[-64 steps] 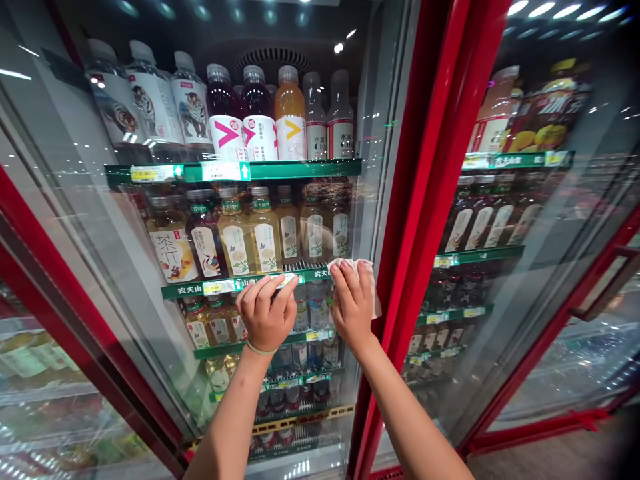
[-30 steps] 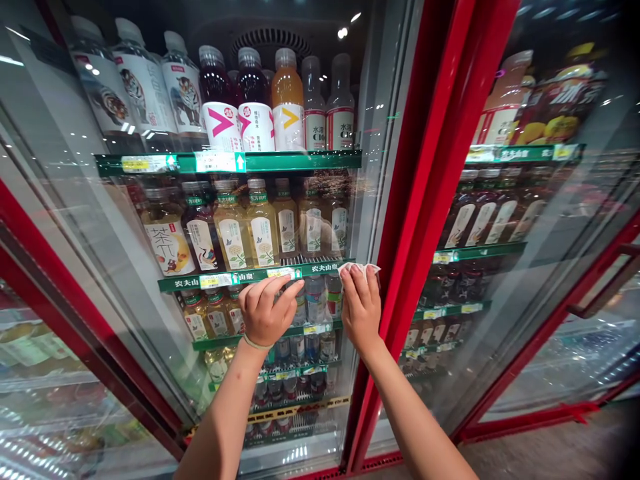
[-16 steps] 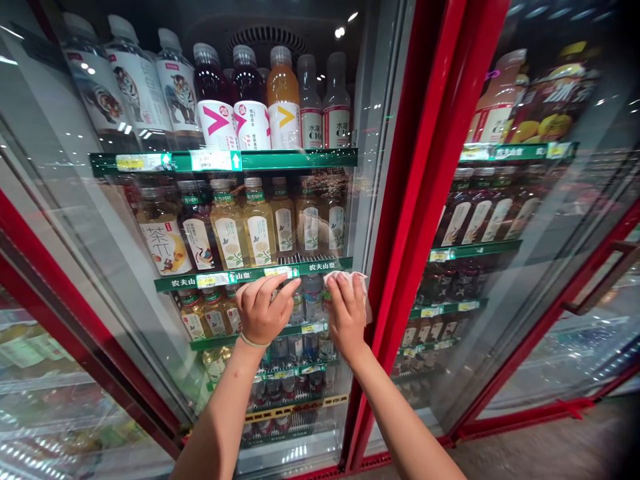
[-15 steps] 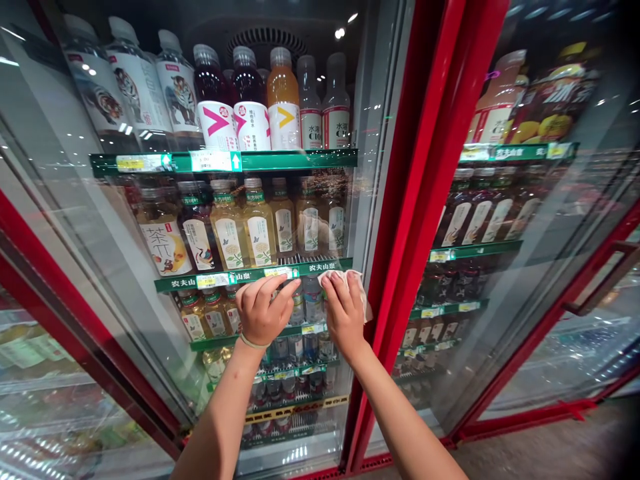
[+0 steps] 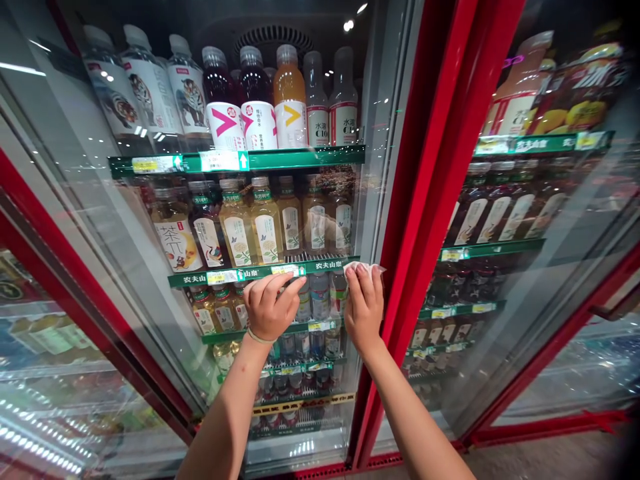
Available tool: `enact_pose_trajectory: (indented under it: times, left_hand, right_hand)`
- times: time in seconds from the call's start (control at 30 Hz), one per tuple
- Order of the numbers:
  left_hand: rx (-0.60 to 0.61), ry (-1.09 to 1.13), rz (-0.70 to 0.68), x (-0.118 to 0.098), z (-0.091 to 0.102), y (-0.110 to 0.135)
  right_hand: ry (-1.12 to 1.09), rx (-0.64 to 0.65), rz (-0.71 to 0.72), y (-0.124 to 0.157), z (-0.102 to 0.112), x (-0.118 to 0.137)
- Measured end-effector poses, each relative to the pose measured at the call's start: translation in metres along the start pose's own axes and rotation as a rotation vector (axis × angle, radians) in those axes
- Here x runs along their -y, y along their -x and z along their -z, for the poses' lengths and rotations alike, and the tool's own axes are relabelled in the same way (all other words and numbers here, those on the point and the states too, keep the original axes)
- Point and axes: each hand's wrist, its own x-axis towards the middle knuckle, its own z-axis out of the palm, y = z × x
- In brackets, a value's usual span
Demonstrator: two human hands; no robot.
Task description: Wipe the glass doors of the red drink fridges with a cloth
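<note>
My right hand (image 5: 365,312) presses a crumpled white wipe (image 5: 379,269) flat against the glass door (image 5: 295,453) of a drinks cooler, close to the red door frame (image 5: 425,160). Its fingers lie over the wipe, whose edges show above the fingertips and to the right. To the left, my left hand (image 5: 273,307) is at the glass with fingers bent and apart, holding nothing. It has a thin band around the wrist. Whether its fingertips touch the glass I cannot tell.
Behind the glass, several rows of bottles (image 5: 266,230) stand on shelves with green price strips (image 5: 300,159). A second glass-door cooler section is on the right, with a door handle (image 5: 617,303) at the edge. Floor (image 5: 530,460) shows at lower right.
My right hand has slid a little right across the glass with the wipe, nearer the red frame. The left hand has barely moved against the shelves; the view has shifted slightly.
</note>
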Motion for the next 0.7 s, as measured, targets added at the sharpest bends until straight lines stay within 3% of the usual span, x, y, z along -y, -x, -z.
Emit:
enact_pose_trajectory:
  times: [0.2,0.33,0.5,0.7]
  left_hand:
    - [0.001,-0.003,-0.001,0.0000,-0.0003,0.0005]
    - [0.007,-0.006,0.010,0.0002,-0.0007,0.0024]
    - [0.011,-0.002,0.008,0.0004,-0.0011,0.0026]
    - [0.013,0.000,0.008,0.0008,-0.0009,0.0031]
  right_hand:
    - [0.008,0.067,0.133,-0.0002,-0.0008,0.0027]
    - [0.012,0.000,-0.003,0.0021,0.0008,0.0025]
    - [0.018,0.078,0.125,0.0042,0.0015,-0.0001]
    - [0.011,0.067,0.021,-0.0021,0.0021,0.0037]
